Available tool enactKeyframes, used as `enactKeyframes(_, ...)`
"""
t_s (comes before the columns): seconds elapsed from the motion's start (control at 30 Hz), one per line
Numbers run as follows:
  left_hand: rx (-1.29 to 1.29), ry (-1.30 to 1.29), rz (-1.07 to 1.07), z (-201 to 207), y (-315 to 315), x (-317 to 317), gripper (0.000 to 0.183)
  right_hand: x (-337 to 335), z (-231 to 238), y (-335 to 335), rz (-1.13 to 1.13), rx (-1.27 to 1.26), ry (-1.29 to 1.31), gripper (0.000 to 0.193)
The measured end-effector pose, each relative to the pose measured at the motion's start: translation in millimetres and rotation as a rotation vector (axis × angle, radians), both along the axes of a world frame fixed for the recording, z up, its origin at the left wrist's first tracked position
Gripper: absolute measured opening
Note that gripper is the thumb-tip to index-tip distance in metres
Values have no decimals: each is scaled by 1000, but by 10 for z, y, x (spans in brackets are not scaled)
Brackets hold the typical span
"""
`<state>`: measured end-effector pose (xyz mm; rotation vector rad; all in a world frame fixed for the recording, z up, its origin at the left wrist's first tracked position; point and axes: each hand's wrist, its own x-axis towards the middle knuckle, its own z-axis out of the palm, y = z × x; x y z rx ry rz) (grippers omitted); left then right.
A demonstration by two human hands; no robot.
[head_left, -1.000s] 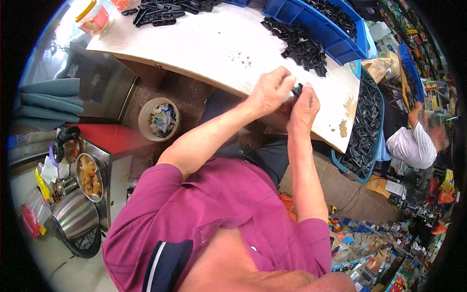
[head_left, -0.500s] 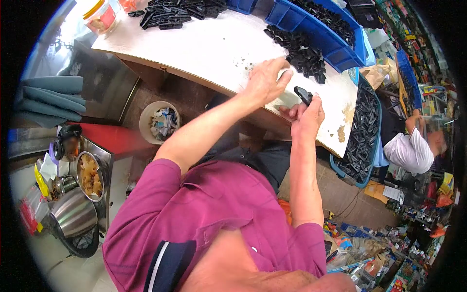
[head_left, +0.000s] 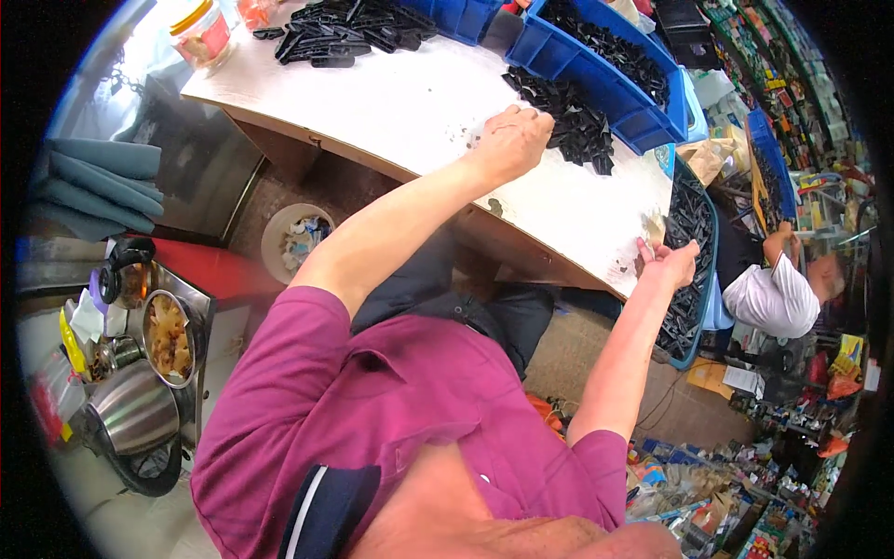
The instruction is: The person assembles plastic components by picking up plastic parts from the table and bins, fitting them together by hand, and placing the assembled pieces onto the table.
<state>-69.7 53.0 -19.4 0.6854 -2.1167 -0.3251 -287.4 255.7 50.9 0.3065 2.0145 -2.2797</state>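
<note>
My left hand (head_left: 514, 146) is at the near-left edge of a loose pile of small black plastic pieces (head_left: 570, 119) on the white table (head_left: 400, 102). Its fingers are curled, and whatever they pinch is hidden behind the knuckles. Farther right, my right hand (head_left: 669, 263) is over the table's right end, beside a blue tub (head_left: 710, 279) filled with longer black plastic pieces (head_left: 684, 312). Thumb and fingers stand apart there, and no piece shows between them.
Blue bins (head_left: 643, 126) of black parts stand behind the pile. More black pieces (head_left: 349, 33) lie heaped at far left, near a lidded plastic jar (head_left: 200, 37). A waste bucket (head_left: 279, 247) stands below the table. Another person in a white shirt (head_left: 773, 296) is at far right.
My right hand has moved right, from the table's front edge to the tub; the black piece it held no longer shows. My left hand has closed its fingers by the pile.
</note>
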Motion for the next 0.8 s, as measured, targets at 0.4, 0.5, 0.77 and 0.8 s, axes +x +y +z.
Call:
enactKeyframes(0.4, 802, 256, -7, 41, 440, -202, 35, 1096, -257, -566, 1032, 48, 101, 35)
enactKeyframes(0.5, 757, 208, -63, 46, 468, -232, 43, 1209, -301, -588, 1065, 96, 66, 33)
enactKeyframes(0.77, 854, 162, -194, 122, 393, -151, 51, 1271, -368, -623, 1025, 124, 146, 24)
enactKeyframes(0.8, 933, 172, -259, 130, 378, -132, 52, 1283, -362, -623, 1038, 116, 136, 24)
